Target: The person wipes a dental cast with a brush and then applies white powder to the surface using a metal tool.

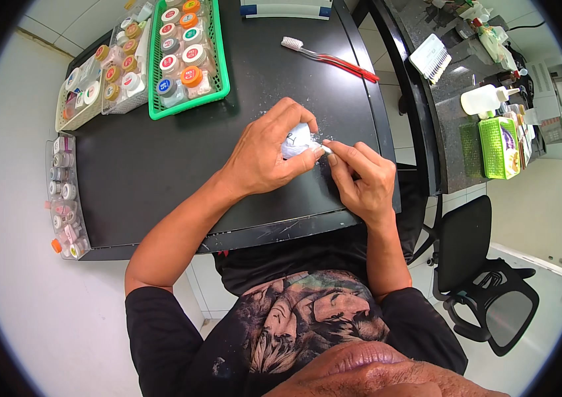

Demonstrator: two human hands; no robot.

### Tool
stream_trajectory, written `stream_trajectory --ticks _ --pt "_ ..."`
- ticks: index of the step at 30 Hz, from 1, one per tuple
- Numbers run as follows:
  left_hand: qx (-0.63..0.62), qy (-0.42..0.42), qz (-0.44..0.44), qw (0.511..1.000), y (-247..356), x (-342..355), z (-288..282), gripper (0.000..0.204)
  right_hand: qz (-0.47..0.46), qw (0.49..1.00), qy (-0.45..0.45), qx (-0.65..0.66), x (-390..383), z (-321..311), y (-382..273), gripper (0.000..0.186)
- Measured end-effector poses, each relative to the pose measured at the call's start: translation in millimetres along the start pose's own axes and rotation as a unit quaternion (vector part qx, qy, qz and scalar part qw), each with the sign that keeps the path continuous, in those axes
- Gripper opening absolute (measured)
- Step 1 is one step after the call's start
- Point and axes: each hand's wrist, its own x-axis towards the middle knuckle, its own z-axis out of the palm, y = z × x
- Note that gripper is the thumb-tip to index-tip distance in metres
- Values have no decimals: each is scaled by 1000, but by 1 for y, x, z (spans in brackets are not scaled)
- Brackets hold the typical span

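Over the black table (162,172), my left hand (261,152) curls around a white plaster piece (296,140) with dark pen marks on it. The left fingers and thumb hide much of its outline. At its right side, my right hand (365,175) is closed in a pinch, thumb against forefinger. A small whitish bit (325,149) shows at those fingertips, close to the left thumb; its exact kind is too small to tell. White crumbs lie on the table around both hands.
A green basket (223,89) of lidded jars stands at the far left, beside clear boxes (125,63) of more jars. A toothbrush (330,58) with a red handle lies beyond my hands. On the right are a dark counter (449,112), a squeeze bottle (484,100) and a black chair (469,245).
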Motion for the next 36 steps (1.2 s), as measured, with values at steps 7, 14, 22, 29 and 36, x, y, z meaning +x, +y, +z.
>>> stream_trajectory --ticks 7,14,22,29,36 --pt "-3 5 -3 1000 1 0 0 41 -3 1000 -5 -1 -1 -1 0 23" --pt "8 -2 -8 1000 1 0 -1 39 -5 1000 -6 -7 -2 1 1 22" --pt "19 8 9 1000 -4 -1 2 36 -4 1000 12 -21 -1 3 0 23" --pt "7 16 -10 1000 2 -1 1 36 -1 1000 16 -9 -2 3 1 24" --pt "14 13 10 1000 -2 -1 1 36 -4 1000 14 -13 -2 4 1 24"
